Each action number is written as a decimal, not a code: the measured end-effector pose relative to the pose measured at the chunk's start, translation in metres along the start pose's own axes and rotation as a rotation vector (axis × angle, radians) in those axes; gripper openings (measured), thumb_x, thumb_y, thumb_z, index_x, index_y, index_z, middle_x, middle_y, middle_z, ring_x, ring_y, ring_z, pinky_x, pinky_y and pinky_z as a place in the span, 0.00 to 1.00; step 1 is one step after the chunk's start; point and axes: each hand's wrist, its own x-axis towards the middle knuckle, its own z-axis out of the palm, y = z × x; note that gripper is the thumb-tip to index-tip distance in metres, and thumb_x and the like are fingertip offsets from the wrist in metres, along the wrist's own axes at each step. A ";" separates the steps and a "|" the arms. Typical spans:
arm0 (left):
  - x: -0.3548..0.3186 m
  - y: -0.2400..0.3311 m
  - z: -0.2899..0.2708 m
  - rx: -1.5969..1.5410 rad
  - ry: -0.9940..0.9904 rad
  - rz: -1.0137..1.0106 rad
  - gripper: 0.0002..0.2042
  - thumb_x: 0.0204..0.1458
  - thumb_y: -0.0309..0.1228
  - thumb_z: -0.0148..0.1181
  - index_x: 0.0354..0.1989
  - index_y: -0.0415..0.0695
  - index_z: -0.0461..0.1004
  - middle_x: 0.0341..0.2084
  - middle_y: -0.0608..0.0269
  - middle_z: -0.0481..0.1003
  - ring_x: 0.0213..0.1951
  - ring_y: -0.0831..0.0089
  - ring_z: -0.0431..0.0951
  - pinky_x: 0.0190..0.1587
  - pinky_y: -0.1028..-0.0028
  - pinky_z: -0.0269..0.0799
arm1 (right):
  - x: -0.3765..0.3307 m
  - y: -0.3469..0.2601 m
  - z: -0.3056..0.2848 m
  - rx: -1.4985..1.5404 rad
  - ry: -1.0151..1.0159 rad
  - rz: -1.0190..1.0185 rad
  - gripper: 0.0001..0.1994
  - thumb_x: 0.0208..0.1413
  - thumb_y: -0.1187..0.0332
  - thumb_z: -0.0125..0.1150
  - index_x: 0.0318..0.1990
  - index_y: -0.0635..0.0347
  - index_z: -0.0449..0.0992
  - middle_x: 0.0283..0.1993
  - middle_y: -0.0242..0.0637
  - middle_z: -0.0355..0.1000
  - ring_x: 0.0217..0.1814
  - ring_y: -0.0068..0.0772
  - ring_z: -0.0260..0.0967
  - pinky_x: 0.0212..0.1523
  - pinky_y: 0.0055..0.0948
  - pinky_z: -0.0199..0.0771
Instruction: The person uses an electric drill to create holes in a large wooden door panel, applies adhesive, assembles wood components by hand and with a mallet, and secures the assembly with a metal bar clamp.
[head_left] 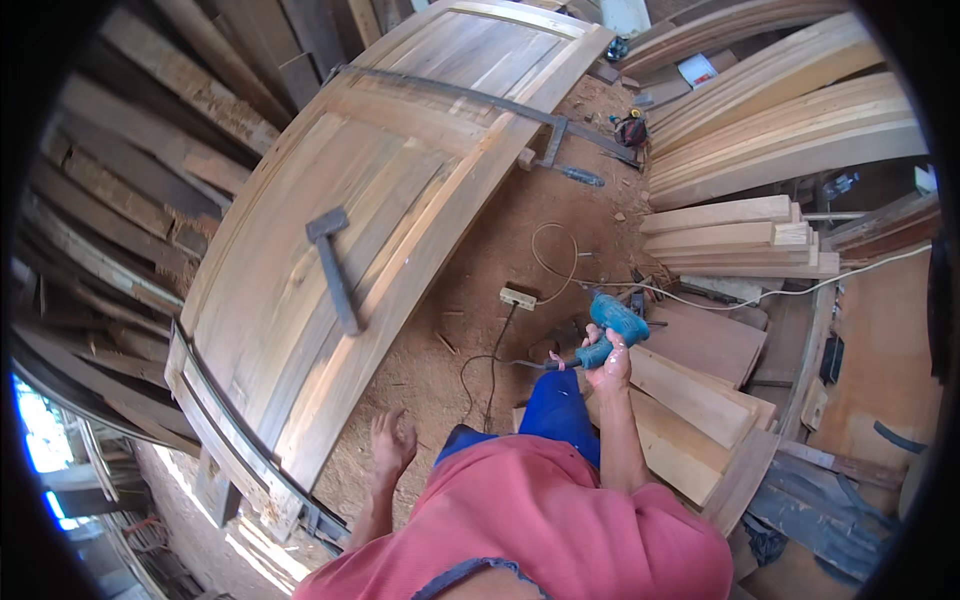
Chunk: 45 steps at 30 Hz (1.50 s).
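Right hand [608,362] grips a blue power drill [612,328]; left hand [392,442] hangs open near the wooden door's [380,200] edge, sawdust floor [480,290] between.

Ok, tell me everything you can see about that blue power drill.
The blue power drill is a corded hand tool with a teal plastic body. The right hand grips its handle and holds it off the floor above stacked wooden boards. A dark cord trails toward a small socket block on the sawdust.

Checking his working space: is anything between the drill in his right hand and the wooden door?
Nothing solid: the right hand holds the blue drill over sawdust-covered floor; only thin cords and a small socket block lie toward the door.
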 end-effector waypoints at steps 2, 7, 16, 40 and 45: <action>0.106 0.051 0.028 0.131 0.032 0.160 0.25 0.48 0.31 0.68 0.57 0.42 0.70 0.55 0.45 0.71 0.58 0.44 0.69 0.63 0.48 0.63 | 0.045 -0.006 0.009 0.062 0.105 0.080 0.11 0.60 0.66 0.56 0.47 0.58 0.66 0.33 0.37 0.68 0.33 0.32 0.67 0.39 0.31 0.75; 0.376 0.154 0.093 0.235 0.019 0.299 0.35 0.50 0.37 0.69 0.67 0.47 0.64 0.65 0.40 0.61 0.64 0.38 0.61 0.67 0.46 0.56 | 0.149 -0.053 -0.007 0.027 0.172 0.171 0.11 0.58 0.66 0.62 0.44 0.58 0.69 0.33 0.36 0.71 0.34 0.32 0.71 0.41 0.34 0.76; 0.511 0.135 0.156 0.446 -0.019 0.226 0.45 0.52 0.54 0.63 0.73 0.41 0.52 0.66 0.37 0.58 0.66 0.38 0.57 0.69 0.41 0.48 | 0.267 -0.084 -0.040 0.083 0.261 0.135 0.13 0.58 0.67 0.63 0.47 0.60 0.69 0.37 0.40 0.76 0.37 0.34 0.74 0.43 0.36 0.77; 0.522 0.097 0.143 0.205 -0.099 0.229 0.53 0.48 0.68 0.62 0.73 0.40 0.52 0.62 0.46 0.60 0.63 0.52 0.63 0.64 0.52 0.61 | 0.628 0.102 -0.301 0.342 0.097 0.127 0.17 0.60 0.66 0.64 0.53 0.64 0.74 0.47 0.40 0.78 0.42 0.36 0.78 0.46 0.39 0.81; 0.519 0.116 0.147 0.304 -0.087 0.206 0.54 0.48 0.72 0.59 0.72 0.38 0.54 0.64 0.48 0.61 0.65 0.54 0.63 0.67 0.54 0.58 | 0.631 0.059 -0.333 -1.115 0.149 0.918 0.12 0.61 0.60 0.64 0.43 0.59 0.81 0.37 0.36 0.81 0.34 0.36 0.79 0.38 0.40 0.81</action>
